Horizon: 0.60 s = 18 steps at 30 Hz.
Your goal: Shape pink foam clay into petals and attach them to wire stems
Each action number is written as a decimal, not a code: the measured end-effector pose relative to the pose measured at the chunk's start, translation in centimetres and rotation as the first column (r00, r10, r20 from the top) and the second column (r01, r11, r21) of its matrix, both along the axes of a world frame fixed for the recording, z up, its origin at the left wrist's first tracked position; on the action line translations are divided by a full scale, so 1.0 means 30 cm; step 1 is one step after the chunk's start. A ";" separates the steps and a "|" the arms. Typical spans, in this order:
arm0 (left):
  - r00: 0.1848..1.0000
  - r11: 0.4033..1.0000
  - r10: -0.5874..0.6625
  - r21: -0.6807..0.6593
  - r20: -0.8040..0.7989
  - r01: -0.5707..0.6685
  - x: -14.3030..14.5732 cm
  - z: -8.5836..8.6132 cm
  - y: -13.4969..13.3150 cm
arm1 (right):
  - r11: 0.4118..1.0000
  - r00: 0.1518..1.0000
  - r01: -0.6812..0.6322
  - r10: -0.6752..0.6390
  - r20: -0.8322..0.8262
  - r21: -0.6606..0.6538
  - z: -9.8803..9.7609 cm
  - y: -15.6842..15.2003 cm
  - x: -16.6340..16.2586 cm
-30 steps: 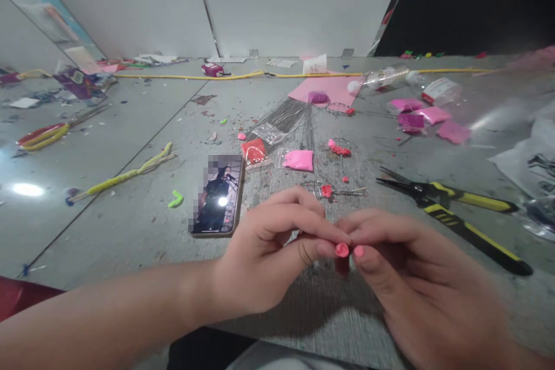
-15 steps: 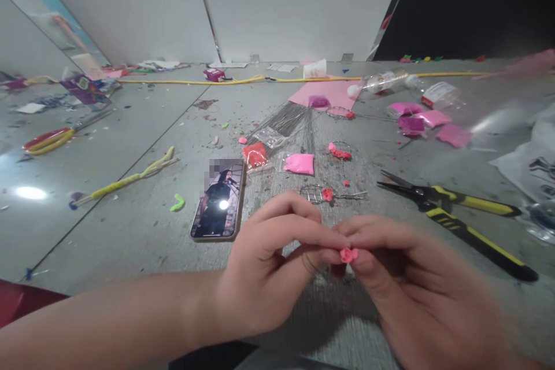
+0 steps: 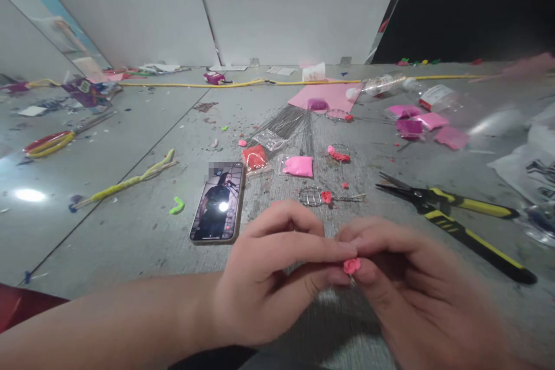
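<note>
Low in the middle of the view, my left hand [image 3: 277,277] and my right hand [image 3: 416,295] meet fingertip to fingertip over the grey table [image 3: 143,225]. Both pinch one small pink clay piece [image 3: 351,266] between thumbs and forefingers. Just beyond my fingers lies a small wire coil with a red clay bit [image 3: 326,196]. A phone [image 3: 217,202] with a lit screen lies to the left of my left hand. Black and yellow pliers [image 3: 459,214] lie to the right of my right hand.
Small bags of red clay [image 3: 254,158] and pink clay [image 3: 298,166] lie beyond the phone beside a bundle of thin wires [image 3: 290,121]. Pink paper [image 3: 329,94], more pink bags [image 3: 427,122], a yellow pipe cleaner [image 3: 125,182] and red-yellow scissors [image 3: 50,141] lie around.
Two separate pink bits at my fingertips have come together into one piece. Both hands have dropped slightly toward me, still pinched together.
</note>
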<state>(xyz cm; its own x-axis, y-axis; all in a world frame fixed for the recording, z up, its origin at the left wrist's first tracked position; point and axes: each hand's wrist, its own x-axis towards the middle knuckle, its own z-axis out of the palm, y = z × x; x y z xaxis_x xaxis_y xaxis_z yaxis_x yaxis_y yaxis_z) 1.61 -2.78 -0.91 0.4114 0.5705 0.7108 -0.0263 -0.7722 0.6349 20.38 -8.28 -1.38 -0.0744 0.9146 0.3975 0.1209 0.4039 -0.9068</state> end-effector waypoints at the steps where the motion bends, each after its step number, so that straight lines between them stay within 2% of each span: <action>1: 1.000 1.000 0.000 -0.009 0.007 0.000 0.000 0.000 0.001 | 1.000 1.000 -0.006 0.006 -0.003 0.000 0.000 0.002 -0.001; 9: 0.999 0.998 -0.026 -0.050 0.022 0.027 -0.002 0.002 0.001 | 0.997 0.998 -0.061 0.062 -0.026 0.039 0.011 0.023 -0.015; 18: 0.992 0.990 -0.124 -0.065 0.011 0.125 -0.006 0.011 0.007 | 0.990 0.991 -0.104 0.095 -0.098 -0.091 0.023 0.032 -0.012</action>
<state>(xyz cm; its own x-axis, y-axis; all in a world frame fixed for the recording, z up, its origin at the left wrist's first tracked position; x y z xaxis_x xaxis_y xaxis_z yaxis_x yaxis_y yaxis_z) 1.44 -2.59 -0.59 0.4774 0.5604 0.6768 -0.1242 -0.7195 0.6833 20.01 -7.33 -0.70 -0.1337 0.9385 0.3183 -0.0025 0.3209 -0.9471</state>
